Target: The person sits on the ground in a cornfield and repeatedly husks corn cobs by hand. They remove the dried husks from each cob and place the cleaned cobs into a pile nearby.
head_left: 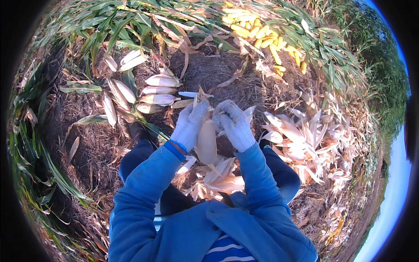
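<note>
Between my knees, my left hand, in a white knit glove, is closed around an ear of corn in its pale, dry husk. The ear hangs downward, with frayed husk showing above the fingers. Beside it my right hand, gloved too, has its fingers curled in a pinch near the upper part of the ear. Pale corn husk sticks out past that hand, though the fingers hide much of their grip. Loose husks lie below, between my legs.
Unhusked ears lie in a row at the left, with more ears beside them. A heap of bare yellow cobs sits at the far right. Stripped husks pile up at my right. Green corn stalks border the far side and left.
</note>
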Tool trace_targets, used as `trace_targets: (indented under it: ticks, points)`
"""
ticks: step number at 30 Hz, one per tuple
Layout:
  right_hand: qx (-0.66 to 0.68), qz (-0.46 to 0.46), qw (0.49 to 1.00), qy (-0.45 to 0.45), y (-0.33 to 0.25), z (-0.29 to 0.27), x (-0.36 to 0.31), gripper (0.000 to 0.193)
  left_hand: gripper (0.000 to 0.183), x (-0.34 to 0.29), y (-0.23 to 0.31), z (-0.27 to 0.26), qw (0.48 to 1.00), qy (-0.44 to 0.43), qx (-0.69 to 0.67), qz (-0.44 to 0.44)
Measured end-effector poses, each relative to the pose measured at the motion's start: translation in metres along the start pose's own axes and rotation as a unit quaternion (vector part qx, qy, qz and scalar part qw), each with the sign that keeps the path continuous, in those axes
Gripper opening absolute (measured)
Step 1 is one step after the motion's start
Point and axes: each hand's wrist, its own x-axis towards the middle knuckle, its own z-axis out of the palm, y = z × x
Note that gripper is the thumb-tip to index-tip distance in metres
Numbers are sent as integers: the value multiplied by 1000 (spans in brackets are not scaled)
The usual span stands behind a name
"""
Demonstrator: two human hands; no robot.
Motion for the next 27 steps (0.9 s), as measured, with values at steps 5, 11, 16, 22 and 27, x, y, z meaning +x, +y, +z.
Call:
trace_targets:
  ticks: [5, 11, 16, 22, 27]
  points:
    - [-61, -28, 983, -174, 14, -9, -74, 10, 48, 23, 27, -29, 979, 132, -132, 86]
    - [-78, 131, 958, -243, 46, -41, -141, 14, 44, 43, 54, -80, 975, 99, -175, 91]
    - [-97, 213, 955, -184, 47, -41, -150, 22, 47, 29, 49, -75, 977, -10, -182, 107]
    - [-17, 45, 998, 37, 19, -36, -73, 37, 57, 18, 30, -39, 987, 85, -62, 119]
    - [-95, -74, 988, 97, -23, 28, 11, 38, 60, 14, 18, -20, 994, 22, -69, 79]
